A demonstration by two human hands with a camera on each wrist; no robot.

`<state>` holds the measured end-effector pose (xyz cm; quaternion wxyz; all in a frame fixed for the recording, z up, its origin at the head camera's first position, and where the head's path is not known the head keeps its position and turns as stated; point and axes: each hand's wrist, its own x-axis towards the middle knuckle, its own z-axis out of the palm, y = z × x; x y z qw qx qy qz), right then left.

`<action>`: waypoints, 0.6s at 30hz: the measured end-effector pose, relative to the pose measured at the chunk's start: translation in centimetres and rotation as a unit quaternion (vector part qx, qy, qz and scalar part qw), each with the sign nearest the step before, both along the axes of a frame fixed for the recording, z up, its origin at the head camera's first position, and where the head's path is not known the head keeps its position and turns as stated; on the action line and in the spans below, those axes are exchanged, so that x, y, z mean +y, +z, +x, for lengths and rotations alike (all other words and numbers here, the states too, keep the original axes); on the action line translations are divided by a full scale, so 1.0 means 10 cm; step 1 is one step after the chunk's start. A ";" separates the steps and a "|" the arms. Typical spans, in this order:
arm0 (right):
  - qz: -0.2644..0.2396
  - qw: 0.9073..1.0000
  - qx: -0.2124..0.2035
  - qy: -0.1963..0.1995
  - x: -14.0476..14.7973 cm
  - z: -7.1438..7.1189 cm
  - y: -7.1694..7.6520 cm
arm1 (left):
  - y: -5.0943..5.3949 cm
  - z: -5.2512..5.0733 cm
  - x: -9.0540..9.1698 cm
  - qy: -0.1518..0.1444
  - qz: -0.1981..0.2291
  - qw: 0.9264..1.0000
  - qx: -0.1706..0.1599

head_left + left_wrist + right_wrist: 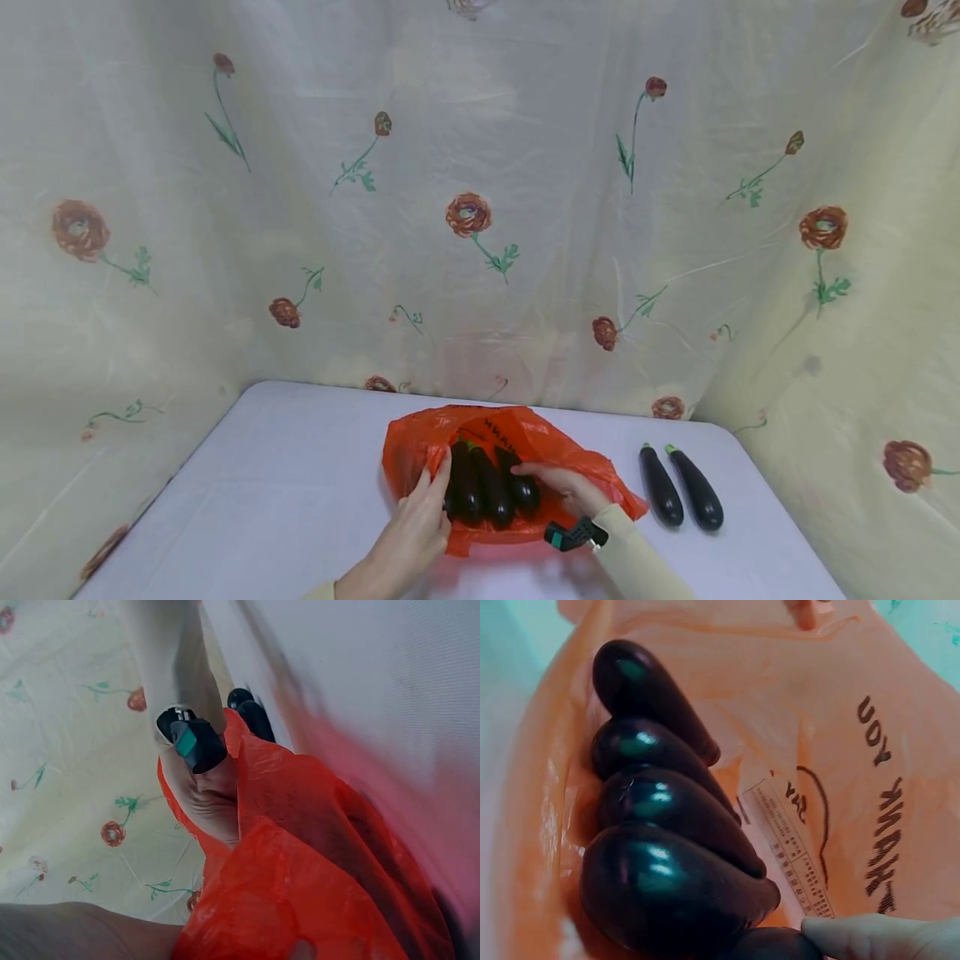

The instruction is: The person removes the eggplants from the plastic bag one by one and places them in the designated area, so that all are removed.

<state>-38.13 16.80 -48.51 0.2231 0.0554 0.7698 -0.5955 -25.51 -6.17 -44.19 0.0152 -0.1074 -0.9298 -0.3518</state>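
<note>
Wearing a black wrist strap [576,534], the right hand [564,486] is touching the rightmost eggplant [527,495] inside a red plastic bag [407,450]; fingers partly hidden, cannot tell whether they are grasping it. Left hand [418,518] is gripping the bag's left edge. Neighbouring eggplants [492,490] are lying side by side in the bag, stems pointing away; black lettering [498,433] is showing on its far side. Just beyond the bag's right end, two loose eggplants [662,489] are resting on the white table [300,467]. Farthest: flower-printed sheeting [555,250] is hanging behind.
</note>
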 end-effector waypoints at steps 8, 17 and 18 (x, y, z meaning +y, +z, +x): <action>-0.063 0.998 0.009 -0.024 0.01 0.08 0.04 | 0.00 0.00 -0.01 -0.005 0.005 1.000 0.003; -0.045 0.996 -0.045 -0.066 -0.01 0.08 0.12 | -0.01 0.00 0.00 -0.002 -0.001 1.000 0.007; -0.043 0.996 -0.043 -0.066 -0.01 0.08 0.12 | 0.00 0.00 0.00 -0.002 -0.002 1.000 0.008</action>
